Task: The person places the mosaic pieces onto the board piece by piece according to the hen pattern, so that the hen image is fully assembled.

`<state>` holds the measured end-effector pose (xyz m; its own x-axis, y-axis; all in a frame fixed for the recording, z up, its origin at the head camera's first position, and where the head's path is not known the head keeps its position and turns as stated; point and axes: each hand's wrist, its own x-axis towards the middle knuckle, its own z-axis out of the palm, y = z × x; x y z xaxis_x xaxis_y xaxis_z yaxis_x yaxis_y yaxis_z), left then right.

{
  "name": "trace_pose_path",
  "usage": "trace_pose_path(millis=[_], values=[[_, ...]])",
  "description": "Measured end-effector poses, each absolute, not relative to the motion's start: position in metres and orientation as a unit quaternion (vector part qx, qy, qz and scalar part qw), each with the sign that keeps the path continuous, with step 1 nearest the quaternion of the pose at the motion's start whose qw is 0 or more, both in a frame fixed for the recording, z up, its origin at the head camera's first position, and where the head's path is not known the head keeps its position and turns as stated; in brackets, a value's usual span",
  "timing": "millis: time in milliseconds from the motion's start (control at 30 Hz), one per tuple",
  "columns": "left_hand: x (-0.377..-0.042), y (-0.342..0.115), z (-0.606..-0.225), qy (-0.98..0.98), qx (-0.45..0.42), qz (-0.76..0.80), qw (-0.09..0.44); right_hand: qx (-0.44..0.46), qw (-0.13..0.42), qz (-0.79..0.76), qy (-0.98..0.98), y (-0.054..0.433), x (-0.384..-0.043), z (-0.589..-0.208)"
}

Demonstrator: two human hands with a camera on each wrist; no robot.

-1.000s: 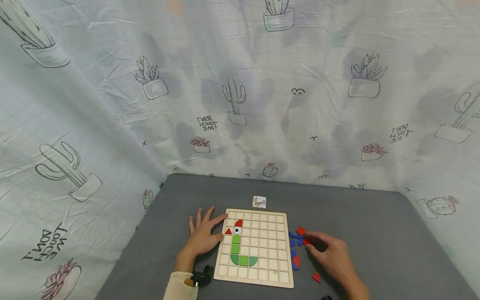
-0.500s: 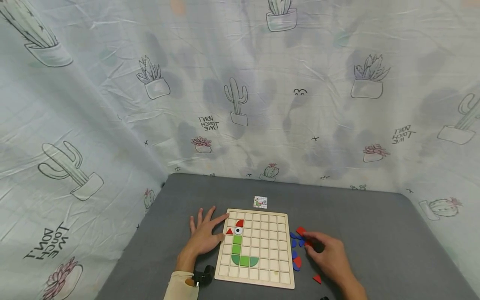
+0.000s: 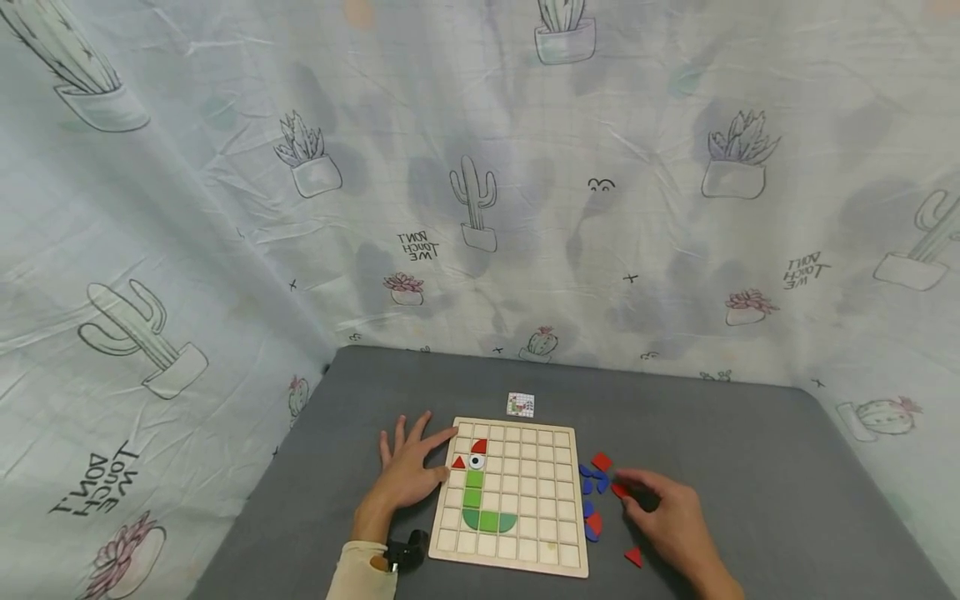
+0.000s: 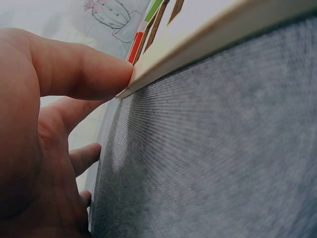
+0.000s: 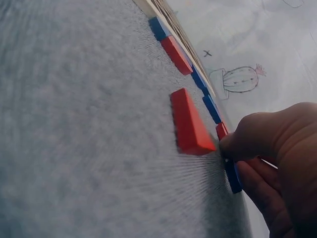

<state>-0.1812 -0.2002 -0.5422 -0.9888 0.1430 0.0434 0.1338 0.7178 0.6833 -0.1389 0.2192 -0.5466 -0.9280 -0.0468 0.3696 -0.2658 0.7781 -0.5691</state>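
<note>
My left hand (image 3: 408, 473) lies at the left side of the light wooden grid board (image 3: 536, 559), fingers spread. Its thumb and index finger touch the board's edge; in the left wrist view the thumb (image 4: 94, 72) presses the rim. Set in the grid are a red quarter-round tile (image 3: 479, 447), a red triangle (image 3: 459, 462), a round eye tile (image 3: 477, 461) and several green tiles (image 3: 472, 497). Right of the board, my right hand (image 3: 667, 512) pinches a small red tile (image 3: 619, 491) between thumb and index finger; its shape is partly hidden.
Beside the board's right edge lie several blue tiles (image 3: 587, 486), a red square tile (image 3: 602, 461) and a red tile (image 3: 595, 523) against a blue one. Nearer me is a loose red triangular tile (image 5: 190, 126). A small printed card (image 3: 521, 405) lies beyond the board.
My right hand has drawn slightly right with the small red tile, away from the blue tiles and the red square. The left hand keeps its place on the board's edge.
</note>
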Motion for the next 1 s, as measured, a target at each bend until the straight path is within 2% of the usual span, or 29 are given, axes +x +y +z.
trace_pose_path(millis=[267, 700, 1000], values=[[-0.181, -0.2, -0.544, 0.927, 0.074, 0.367, 0.001, 0.128, 0.181, 0.353, -0.909, 0.2, -0.133, -0.536], [-0.182, -0.2, -0.54, 0.931, 0.061, 0.36, 0.015, 0.21, 0.123, 0.445, -0.862, 0.132, -0.129, -0.532], [-0.181, -0.198, -0.538, 0.929, 0.067, 0.364, 0.017, 0.217, 0.049, 0.462, -0.858, 0.093, -0.134, -0.535]])
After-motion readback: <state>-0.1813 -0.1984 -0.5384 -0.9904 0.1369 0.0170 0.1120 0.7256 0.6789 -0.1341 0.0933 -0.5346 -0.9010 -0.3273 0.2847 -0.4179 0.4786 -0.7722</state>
